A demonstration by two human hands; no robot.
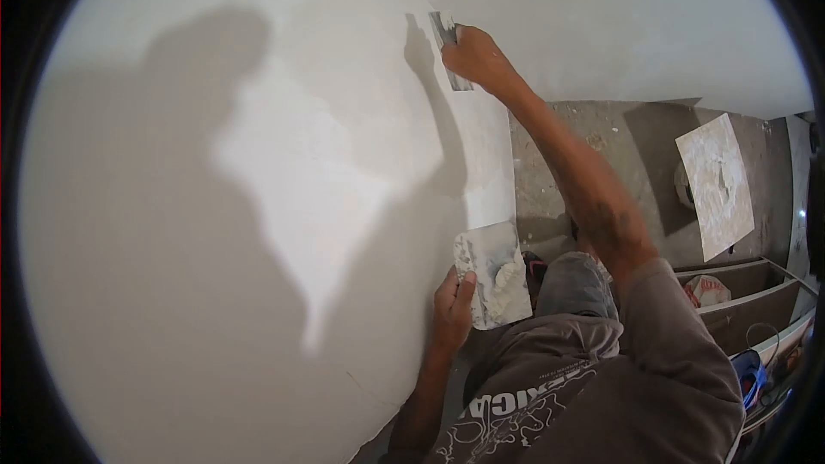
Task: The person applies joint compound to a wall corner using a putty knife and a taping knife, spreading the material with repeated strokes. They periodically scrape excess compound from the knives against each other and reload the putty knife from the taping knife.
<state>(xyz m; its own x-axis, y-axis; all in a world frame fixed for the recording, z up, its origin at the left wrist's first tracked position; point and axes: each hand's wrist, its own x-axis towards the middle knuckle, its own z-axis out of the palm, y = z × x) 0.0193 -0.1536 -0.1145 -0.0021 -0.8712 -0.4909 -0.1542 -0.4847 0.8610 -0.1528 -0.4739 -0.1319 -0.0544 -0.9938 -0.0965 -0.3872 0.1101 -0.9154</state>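
High on the white wall (344, 146), my right hand (483, 58) is closed on a wide putty knife (462, 79). Its metal blade lies against or very close to the wall, near an inner corner, with a lump of white putty at its upper end. Lower down, my left hand (453, 309) grips the edge of a flat putty plate (494, 249), thumb on top. Thick off-white putty (507, 286) is heaped on the plate's right side, and smears mark its left edge. My fingers under the plate are hidden.
A second white wall (644, 26) meets the first at the corner. On the grey floor (550, 155), a putty-smeared board (718, 185) rests on something round, partly hidden. Wooden frame-like boards (739, 288) stand at right, near a white-and-red bag (707, 290) and a blue item (751, 376).
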